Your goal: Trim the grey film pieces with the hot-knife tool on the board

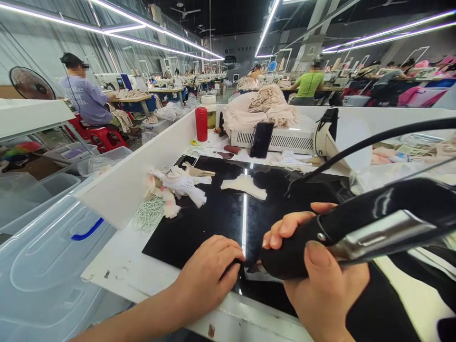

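At far left, a co-worker (85, 95) in a lilac top sits on a red stool (109, 137). Below, a clear bin (46, 266) with a blue handle stands beside the bench (107, 278). On the bench, a tangle of string (147, 214) lies next to white scraps (183, 183), which extend onto a black board (199, 228). The left hand (212, 266) rests at the board's near edge, fingers curled; whether it grips anything cannot be told. A red bottle (201, 124) stands behind. A pale piece (244, 185) lies flat mid-board. Beyond it, a phone (261, 140) is propped upright. The right hand (324, 280), apart from the left, is clamped around a black tool (388, 204), whose rounded end is above the board near the left fingers. A cable (392, 135) arcs above the tool.
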Demonstrator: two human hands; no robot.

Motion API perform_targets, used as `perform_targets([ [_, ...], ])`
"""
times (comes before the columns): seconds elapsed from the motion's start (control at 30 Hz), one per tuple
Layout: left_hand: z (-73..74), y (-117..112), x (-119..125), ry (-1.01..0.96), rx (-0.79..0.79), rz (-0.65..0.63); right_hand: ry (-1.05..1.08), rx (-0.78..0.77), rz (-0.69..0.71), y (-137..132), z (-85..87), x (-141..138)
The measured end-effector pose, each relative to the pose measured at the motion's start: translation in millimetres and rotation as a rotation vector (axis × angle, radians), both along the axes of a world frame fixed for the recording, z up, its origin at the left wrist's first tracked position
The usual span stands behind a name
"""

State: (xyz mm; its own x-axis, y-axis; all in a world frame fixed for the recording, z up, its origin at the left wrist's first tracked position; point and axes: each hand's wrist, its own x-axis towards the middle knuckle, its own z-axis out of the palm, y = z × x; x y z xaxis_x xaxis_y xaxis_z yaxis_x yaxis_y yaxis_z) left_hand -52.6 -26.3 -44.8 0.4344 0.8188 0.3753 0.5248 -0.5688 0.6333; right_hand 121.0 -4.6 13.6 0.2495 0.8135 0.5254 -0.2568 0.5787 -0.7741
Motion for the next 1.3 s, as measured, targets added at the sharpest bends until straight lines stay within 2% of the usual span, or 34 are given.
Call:
perform_targets([
  [0.17,0.9,4,1,0.018,0.005,-0.004,-0.004,-0.007,0.047,-3,-1.3,4],
  [0.37,-1.6,5,2,0.014,0.031,-0.014,-0.039,-0.004,0.011,-3,-5.9,4],
  [0.53,-1.8,6,-3,0.078,0.07,-0.058,-0.03,-0.009,0.044,-3,-2.6,3],
  [0.67,1.5,13,-15,0.147,0.136,-0.163,0.005,-0.026,-0.04,-2,6.4,5],
  [0.8,8.4,34,-24,0.209,0.119,-0.302,0.066,-0.05,-0.146,2,14.0,10],
  [1.03,20.0,68,-12,0.152,0.022,-0.58,0.043,-0.044,-0.199,6,11.4,15],
  [1.17,20.5,71,-9,0.259,-0.082,-0.62,0.054,-0.053,-0.214,7,10.8,10],
  [1.3,18.9,67,-11,0.268,-0.109,-0.623,0.047,-0.028,-0.205,6,10.6,6],
])
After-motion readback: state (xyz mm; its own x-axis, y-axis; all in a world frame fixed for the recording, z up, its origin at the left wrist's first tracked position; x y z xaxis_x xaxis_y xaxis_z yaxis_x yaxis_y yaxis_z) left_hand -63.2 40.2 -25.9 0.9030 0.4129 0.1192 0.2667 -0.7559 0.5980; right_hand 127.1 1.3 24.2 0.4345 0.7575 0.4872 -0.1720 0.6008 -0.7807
